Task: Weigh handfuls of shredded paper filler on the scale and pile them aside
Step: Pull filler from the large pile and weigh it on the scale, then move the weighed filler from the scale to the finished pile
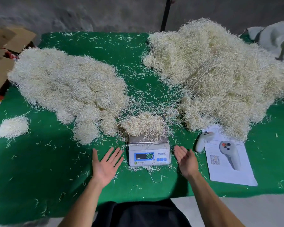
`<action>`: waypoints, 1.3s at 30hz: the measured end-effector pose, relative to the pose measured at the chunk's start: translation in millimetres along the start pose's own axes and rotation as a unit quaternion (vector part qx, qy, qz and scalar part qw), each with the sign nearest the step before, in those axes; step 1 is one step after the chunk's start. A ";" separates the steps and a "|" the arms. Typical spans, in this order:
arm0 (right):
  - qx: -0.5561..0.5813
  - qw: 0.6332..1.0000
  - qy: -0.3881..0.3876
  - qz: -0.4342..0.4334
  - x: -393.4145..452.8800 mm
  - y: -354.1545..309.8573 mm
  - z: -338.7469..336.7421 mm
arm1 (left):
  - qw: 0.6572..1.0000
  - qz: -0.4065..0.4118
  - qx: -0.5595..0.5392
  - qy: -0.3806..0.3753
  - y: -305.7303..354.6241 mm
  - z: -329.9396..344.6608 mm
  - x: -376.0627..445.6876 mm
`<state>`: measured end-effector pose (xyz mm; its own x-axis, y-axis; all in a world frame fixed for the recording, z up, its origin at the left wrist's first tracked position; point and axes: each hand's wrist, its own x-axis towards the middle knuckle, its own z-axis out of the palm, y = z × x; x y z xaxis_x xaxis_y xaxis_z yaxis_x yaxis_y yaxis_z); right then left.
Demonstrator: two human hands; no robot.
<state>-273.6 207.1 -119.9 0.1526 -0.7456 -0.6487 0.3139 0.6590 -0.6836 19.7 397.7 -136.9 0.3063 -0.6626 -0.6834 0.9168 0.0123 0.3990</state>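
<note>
Filler [143, 123]: one handful of pale shredded paper, heaped on the pan of the scale [149, 151] at lower centre of the frame; strands hang over the pan's front edge and one lies across the display.

Scale: white, blue-framed display, blue buttons at its right; stands on the green worktop [39, 177].

Left pile [69, 89]: broad mound of filler, centre left, with rounded clumps along its near edge reaching almost to the scale.

Right pile [216, 76]: larger, taller mound, upper right, its near edge spilling over a sheet [231, 167].

Small clump [11, 126]: far left, apart from the left pile.

Loose strands: scattered over the whole worktop, thickest round the scale.

Left hand [106, 166]: just left of the scale, palm up, fingers straight and spread, grasping nothing.

Right hand [186, 160]: just right of the scale, palm turned inward, fingers relaxed, slightly bent, grasping nothing.

Sheet: white printed paper, lower right, bearing a QR code.

Controllers [203, 141]: two white handheld units, resting on the sheet.

Cartons [5, 51]: brown cardboard, upper left, beyond the worktop edge.
</note>
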 end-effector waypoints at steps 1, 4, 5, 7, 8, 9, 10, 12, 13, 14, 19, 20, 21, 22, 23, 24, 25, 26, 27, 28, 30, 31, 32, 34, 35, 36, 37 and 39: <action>0.016 1.000 -0.001 0.006 -1.0 -3.1 0.5 | 1.000 0.003 -0.020 0.014 -2.1 -3.1 -2.2; 0.000 1.000 -0.004 0.005 -5.8 -8.1 5.6 | 0.999 0.016 -0.017 0.031 -6.0 -5.6 -5.5; 0.010 1.000 -0.003 0.008 -7.2 -7.1 6.1 | 0.999 0.016 -0.017 0.032 -6.7 -6.3 -5.9; 0.022 1.000 0.002 0.007 -9.1 -5.0 8.5 | 0.999 0.016 -0.012 0.034 -6.1 -6.9 -6.3; 0.031 0.999 0.008 0.003 -8.8 -4.3 8.5 | 0.999 0.015 -0.009 0.035 -6.0 -7.5 -6.3; 0.040 0.999 0.012 0.000 -8.4 -4.9 8.4 | 0.999 0.014 -0.008 0.033 -6.5 -7.2 -6.3; 0.043 0.999 0.015 0.000 -8.2 -5.3 8.2 | 0.999 0.016 -0.008 0.030 -6.9 -6.4 -6.3; 0.045 0.999 0.015 0.000 -7.3 -4.6 8.1 | 0.999 0.019 -0.009 0.025 -7.0 -6.0 -5.6; 0.047 0.999 0.014 0.000 -7.3 -4.8 8.5 | 1.000 0.018 -0.012 0.021 -7.2 -6.6 -4.9; 0.049 0.999 0.010 0.001 -8.3 -5.1 8.9 | 1.000 0.018 -0.012 0.019 -7.6 -7.0 -4.6; 0.017 1.000 -0.003 0.001 -12.0 -6.2 10.6 | 1.000 0.012 -0.011 0.009 -6.8 -4.8 -4.9; -0.003 1.000 -0.007 0.003 -12.6 -7.5 12.9 | 1.000 0.010 -0.013 0.004 -5.6 -2.0 -5.0; -0.028 0.999 -0.014 0.004 -13.6 -10.4 16.3 | 1.000 0.008 -0.012 -0.003 -4.2 1.9 -4.4; -0.062 0.998 -0.022 0.005 -15.0 -14.3 20.2 | 1.000 0.005 -0.002 -0.008 -3.1 6.5 -3.9; -0.103 0.994 -0.028 -0.001 -14.1 -18.9 25.2 | 1.000 0.006 0.015 -0.014 -0.5 13.3 -2.6; -0.139 0.990 -0.030 -0.018 -12.2 -24.8 32.5 | 0.999 0.010 0.036 -0.019 3.8 22.8 -1.0; -0.173 0.984 -0.023 -0.046 -10.8 -31.3 42.2 | 0.998 0.017 0.058 -0.023 8.7 34.4 0.1; -0.210 0.974 -0.005 -0.082 -9.4 -36.9 52.4 | 0.996 0.029 0.083 -0.023 13.9 47.7 0.9; -0.255 0.959 0.010 -0.123 -8.9 -41.6 62.5 | 0.992 0.044 0.114 -0.020 18.9 61.4 1.5; -0.303 0.939 0.016 -0.161 -10.4 -45.8 73.6 | 0.986 0.061 0.155 -0.010 23.3 76.6 0.9; -0.380 0.901 -0.024 -0.209 -15.6 -47.9 96.7 | 0.959 0.103 0.261 0.024 25.9 106.7 -0.3; -0.404 0.889 -0.060 -0.205 -18.3 -45.8 107.7 | 0.938 0.122 0.321 0.039 23.3 121.9 -2.0; -0.423 0.881 -0.098 -0.189 -20.4 -42.6 119.0 | 0.914 0.136 0.379 0.050 18.8 134.9 -4.0; -0.437 0.873 -0.137 -0.168 -22.2 -36.3 138.9 | 0.864 0.185 0.464 0.063 10.9 158.4 -8.3; -0.437 0.869 -0.151 -0.174 -25.0 -35.2 147.9 | 0.837 0.218 0.498 0.067 8.7 168.4 -8.8; -0.428 0.868 -0.168 -0.188 -27.8 -36.7 155.1 | 0.813 0.237 0.527 0.069 9.0 178.9 -9.0; -0.414 0.868 -0.192 -0.198 -30.6 -40.3 160.2 | 0.803 0.235 0.543 0.074 11.3 189.1 -9.6; -0.396 0.864 -0.237 -0.199 -37.2 -52.6 169.9 | 0.817 0.201 0.534 0.083 20.5 206.8 -12.2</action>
<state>-136.6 183.3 -2.9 0.6061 -0.7621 -0.2275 -0.2819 0.0616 -0.9575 -18.2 251.3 6.1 0.6399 -0.6539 -0.4035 0.0150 -0.5144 0.8574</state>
